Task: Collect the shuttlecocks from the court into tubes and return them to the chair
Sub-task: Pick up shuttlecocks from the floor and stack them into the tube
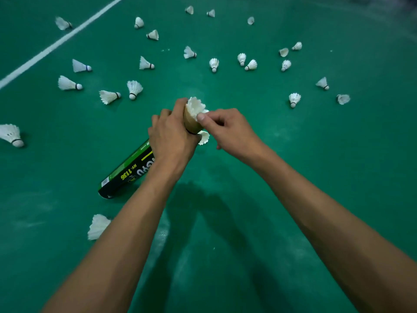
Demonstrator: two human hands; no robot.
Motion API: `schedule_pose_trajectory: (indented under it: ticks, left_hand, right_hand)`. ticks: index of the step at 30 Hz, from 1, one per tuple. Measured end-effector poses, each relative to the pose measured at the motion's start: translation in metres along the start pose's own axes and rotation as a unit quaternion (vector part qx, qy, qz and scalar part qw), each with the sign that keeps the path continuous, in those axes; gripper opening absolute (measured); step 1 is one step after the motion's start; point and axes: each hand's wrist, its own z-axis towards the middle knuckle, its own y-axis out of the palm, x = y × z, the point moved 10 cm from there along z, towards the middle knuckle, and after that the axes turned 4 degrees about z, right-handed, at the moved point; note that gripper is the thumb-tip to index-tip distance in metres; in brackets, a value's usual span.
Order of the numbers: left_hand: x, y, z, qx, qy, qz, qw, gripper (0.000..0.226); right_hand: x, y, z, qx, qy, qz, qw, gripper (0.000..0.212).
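shuttlecock (196, 107) at the tube (126, 175) mouth
left hand (171, 136) grips the black-green tube; right hand (228, 129) pinches the white feathers sticking out.

White shuttlecocks (134, 89), green court (316, 154), black-green tube (126, 175).

At centre, our left hand (171, 141) holds the tube (126, 175), which slants toward lower left; our right hand (228, 129) pinches a shuttlecock (196, 107) in its mouth. Loose shuttlecocks (214, 64) lie scattered across the upper half, a lone shuttlecock (98, 225) at lower left. A line (56, 44) crosses the upper left.
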Motion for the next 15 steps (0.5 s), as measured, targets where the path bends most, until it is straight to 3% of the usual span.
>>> schedule_pose_trajectory:
  ticks: [3,6,8,12,15]
  left_hand:
    - [0.0,-0.011,-0.006,0.03,-0.004,-0.037,0.999,0.076]
    - [0.004,-0.02,-0.006,0.051,-0.005,-0.07,0.996,0.076]
    - [0.007,-0.028,-0.003,0.064,-0.006,-0.098,0.993,0.077]
    - [0.018,-0.04,-0.006,0.115,0.001,-0.124,0.986,0.048]
    - [0.031,-0.036,-0.009,0.108,0.022,-0.112,0.988,0.044]
  right_hand:
    - [-0.014,0.01,-0.002,-0.006,0.007,-0.072,0.997,0.048]
    - [-0.044,-0.026,-0.011,0.169,-0.021,-0.086,0.982,0.043]
    - [-0.066,-0.038,-0.011,0.208,-0.038,-0.073,0.975,0.045]
    - [-0.075,-0.003,-0.001,0.037,0.034,-0.136,0.989,0.062]
    - [-0.056,0.01,0.003,-0.016,0.085,-0.116,0.99,0.056]
